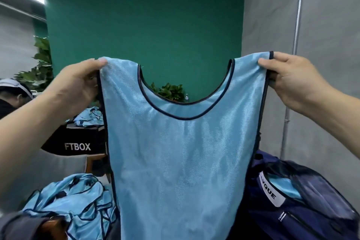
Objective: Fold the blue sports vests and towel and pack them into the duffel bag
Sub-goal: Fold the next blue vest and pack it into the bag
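Note:
A light blue mesh sports vest [181, 154] with dark trim hangs spread out flat in front of me. My left hand [78, 82] pinches its left shoulder strap and my right hand [292, 80] pinches the right one, both raised at the same height. A crumpled heap of more blue vests [76, 202] lies at the lower left. The navy duffel bag [303, 206] stands at the lower right, with blue fabric showing through its mesh pocket. The held vest hides whatever lies below it. No towel is visible.
A black box marked FTBOX [78, 142] with blue vests on top stands behind at the left, beside another person [11, 95]. A green wall [144, 21] and potted plants [169, 91] are behind. A grey curtain with a metal pole [298, 25] is at the right.

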{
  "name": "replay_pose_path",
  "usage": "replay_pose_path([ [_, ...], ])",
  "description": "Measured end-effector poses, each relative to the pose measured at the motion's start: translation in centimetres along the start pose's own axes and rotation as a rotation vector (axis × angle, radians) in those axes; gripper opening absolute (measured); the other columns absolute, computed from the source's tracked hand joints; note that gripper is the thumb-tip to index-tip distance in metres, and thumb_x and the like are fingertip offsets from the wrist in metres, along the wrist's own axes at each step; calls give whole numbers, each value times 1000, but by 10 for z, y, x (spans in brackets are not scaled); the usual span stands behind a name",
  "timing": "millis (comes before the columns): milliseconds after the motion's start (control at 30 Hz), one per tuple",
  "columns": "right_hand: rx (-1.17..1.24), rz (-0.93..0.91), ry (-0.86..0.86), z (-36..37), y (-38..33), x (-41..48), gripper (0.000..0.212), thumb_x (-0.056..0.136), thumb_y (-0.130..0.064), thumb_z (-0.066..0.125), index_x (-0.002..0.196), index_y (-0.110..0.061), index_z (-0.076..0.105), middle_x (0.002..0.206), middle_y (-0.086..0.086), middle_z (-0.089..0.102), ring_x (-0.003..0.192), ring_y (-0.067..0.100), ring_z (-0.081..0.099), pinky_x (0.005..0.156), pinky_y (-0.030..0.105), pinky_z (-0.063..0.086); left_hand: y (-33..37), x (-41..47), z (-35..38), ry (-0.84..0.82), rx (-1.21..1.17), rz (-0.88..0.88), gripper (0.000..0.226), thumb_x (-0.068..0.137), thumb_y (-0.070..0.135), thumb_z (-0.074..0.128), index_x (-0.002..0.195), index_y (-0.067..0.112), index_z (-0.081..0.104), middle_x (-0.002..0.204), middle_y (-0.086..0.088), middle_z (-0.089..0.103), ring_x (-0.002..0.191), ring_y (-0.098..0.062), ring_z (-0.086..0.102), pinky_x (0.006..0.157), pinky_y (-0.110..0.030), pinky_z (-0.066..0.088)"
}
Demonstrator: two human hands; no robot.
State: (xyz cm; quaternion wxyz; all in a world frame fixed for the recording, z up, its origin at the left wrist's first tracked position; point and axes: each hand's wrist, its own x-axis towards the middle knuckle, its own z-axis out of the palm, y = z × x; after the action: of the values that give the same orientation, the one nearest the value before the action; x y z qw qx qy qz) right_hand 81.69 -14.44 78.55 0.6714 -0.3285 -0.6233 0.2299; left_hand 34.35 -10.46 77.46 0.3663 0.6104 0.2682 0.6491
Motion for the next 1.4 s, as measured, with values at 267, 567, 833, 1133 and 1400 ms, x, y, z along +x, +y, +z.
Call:
replay_pose_path([
  [267, -19, -161, 141, 4, -18, -15, 15, 107, -16, 64, 111, -16, 79, 104, 1, 81, 91, 12, 73, 82, 23, 59, 19, -5, 2, -7, -23, 99, 16, 100, 31, 70, 114, 24, 68, 109, 3, 68, 106, -17, 61, 115, -39, 45],
  [567, -154, 102, 157, 6, 80, 15, 23, 104, -34, 66, 103, -14, 78, 112, 16, 78, 91, 21, 71, 87, 40, 59, -70, 11, 18, 61, 36, -125, 40, 103, 27, 66, 135, 2, 65, 131, -14, 73, 109, -25, 72, 105, -43, 56],
  [833, -63, 521, 197, 25, 188, 37, 25, 106, -21, 64, 117, 0, 71, 106, 21, 72, 83, 29, 71, 74, 42, 63, -190, 40, 5, 101, 54, -351, 17, 102, 34, 65, 104, 21, 76, 130, -10, 74, 117, -34, 72, 97, -43, 56],
  [1133, -90, 698, 161, 47, 302, 61, 20, 91, -7, 79, 86, -16, 63, 106, 12, 77, 99, 29, 78, 75, 36, 61, -297, 76, -4, 130, 92, -529, 22, 105, 30, 63, 121, 18, 72, 121, -2, 76, 97, -22, 76, 78, -35, 57],
  [1400, -210, 840, 179, 57, 420, 66, 17, 89, 1, 80, 94, -9, 68, 116, 19, 73, 104, 36, 74, 96, 51, 62, -405, 85, -26, 198, 128, -691, 30, 98, 24, 70, 125, 11, 75, 119, -8, 80, 112, -30, 76, 105, -45, 58],
])
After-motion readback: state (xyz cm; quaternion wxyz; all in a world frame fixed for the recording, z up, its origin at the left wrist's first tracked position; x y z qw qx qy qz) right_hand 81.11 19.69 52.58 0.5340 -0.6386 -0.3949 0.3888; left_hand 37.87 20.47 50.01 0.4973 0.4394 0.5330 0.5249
